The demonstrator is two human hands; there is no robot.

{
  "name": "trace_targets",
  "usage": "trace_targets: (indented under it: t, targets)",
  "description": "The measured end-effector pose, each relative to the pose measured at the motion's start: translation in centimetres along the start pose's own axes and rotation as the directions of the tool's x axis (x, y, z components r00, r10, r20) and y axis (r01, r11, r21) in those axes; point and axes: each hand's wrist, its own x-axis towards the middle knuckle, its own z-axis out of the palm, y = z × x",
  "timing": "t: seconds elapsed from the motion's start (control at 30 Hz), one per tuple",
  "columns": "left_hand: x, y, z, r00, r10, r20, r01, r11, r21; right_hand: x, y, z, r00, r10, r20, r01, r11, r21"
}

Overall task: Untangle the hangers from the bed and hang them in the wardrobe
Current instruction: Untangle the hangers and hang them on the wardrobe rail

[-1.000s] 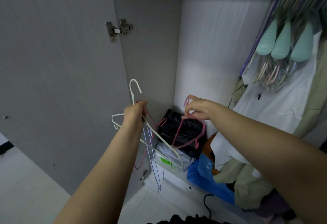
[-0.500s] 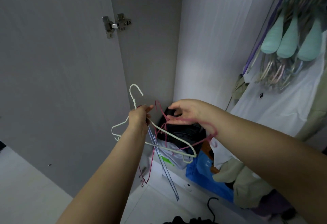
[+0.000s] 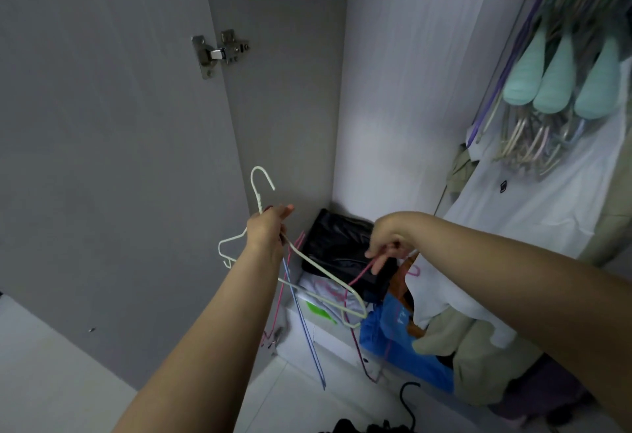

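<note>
left hand [image 3: 268,232] grips the white hanger [image 3: 321,273] neck; right hand [image 3: 386,244] pinches a pink hanger [image 3: 355,343], apparently snagged; light, springy wire, best held at necks.

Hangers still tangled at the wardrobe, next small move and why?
Probably draw the pink hanger rightward, clear of the white hanger. The right hand pinches the pink wire, which crosses the white frame; the left hand grips the bunch at its necks.

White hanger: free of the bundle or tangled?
Tangled: the white hanger, gripped by the left hand, crosses the pink hanger.
</note>
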Motion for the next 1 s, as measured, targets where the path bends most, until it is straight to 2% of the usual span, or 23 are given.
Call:
trace_targets:
  t: [0.07,0.13,0.17,0.2,0.23,0.27,0.3,0.37,0.4,0.5,0.57,0.6,0.67,0.77,0.87,0.9,1.0]
  targets:
    - [-0.2,0.3,0.3,1.0,-0.006,0.019,0.006,1.0,-0.027,-0.2,0.9,-0.5,0.997,0.013,-0.082,-0.028,0.983,-0.183]
    - [-0.2,0.3,0.5,0.999,-0.01,0.031,0.012,0.999,-0.046,-0.6,0.9,-1.5,0.972,-0.033,-0.234,-0.023,0.972,-0.233]
    - [-0.2,0.3,0.6,0.999,-0.01,0.037,0.012,0.999,-0.052,-0.7,0.7,-2.2,0.948,-0.153,-0.28,0.028,0.914,-0.405]
    - [-0.2,0.4,0.8,0.999,-0.006,0.047,0.009,0.998,-0.061,-1.3,0.8,-2.8,0.892,-0.298,-0.339,0.095,0.858,-0.504]
    - [-0.2,0.5,1.0,0.998,0.001,0.061,0.004,0.997,-0.077,-2.0,0.8,-3.5,0.839,-0.384,-0.386,0.187,0.869,-0.458]
    - [-0.3,0.6,1.3,0.997,0.01,0.08,-0.003,0.996,-0.093,-2.7,0.6,-4.4,0.79,-0.381,-0.48,0.33,0.925,-0.189]
    - [-0.5,0.8,1.7,0.995,0.017,0.1,-0.006,0.995,-0.103,-3.5,0.5,-5.6,0.752,-0.35,-0.558,0.438,0.898,0.028]
    - [-1.1,1.5,2.4,0.988,0.024,0.15,-0.007,0.994,-0.112,-5.8,0.1,-6.9,0.54,-0.253,-0.803,0.65,0.731,0.207]
    - [-1.3,1.8,2.7,0.984,0.025,0.178,-0.005,0.994,-0.111,-7.1,-0.2,-7.3,0.454,-0.201,-0.868,0.709,0.671,0.216]
    - [-2.0,3.1,3.6,0.966,0.022,0.257,-0.001,0.996,-0.084,-11.1,-1.2,-7.9,0.158,-0.108,-0.982,0.854,0.514,0.081]
    - [-2.5,4.1,4.2,0.957,0.039,0.287,-0.021,0.998,-0.063,-13.1,-1.6,-8.8,0.042,-0.033,-0.999,0.893,0.45,0.022]
    - [-2.8,4.6,4.5,0.952,0.054,0.302,-0.038,0.998,-0.06,-13.6,-1.7,-9.4,0.029,-0.012,-1.0,0.896,0.443,0.02]
    - [-3.4,5.6,5.1,0.938,0.086,0.335,-0.074,0.996,-0.05,-14.0,-1.7,-10.8,0.048,0.002,-0.999,0.873,0.486,0.043]
    - [-4.2,6.8,5.8,0.917,0.138,0.374,-0.137,0.99,-0.03,-13.8,-1.2,-12.1,0.117,-0.023,-0.993,0.804,0.589,0.081]
    - [-4.7,7.8,6.0,0.899,0.183,0.397,-0.193,0.981,-0.017,-13.2,-0.6,-12.3,0.188,-0.011,-0.982,0.779,0.611,0.142]
    - [-4.8,8.1,6.0,0.893,0.202,0.403,-0.214,0.977,-0.015,-13.0,-0.5,-12.3,0.202,0.022,-0.979,0.788,0.59,0.176]
    - [-5.2,8.7,5.8,0.878,0.264,0.4,-0.278,0.96,-0.023,-12.3,-0.2,-11.9,0.189,0.146,-0.971,0.873,0.427,0.234]
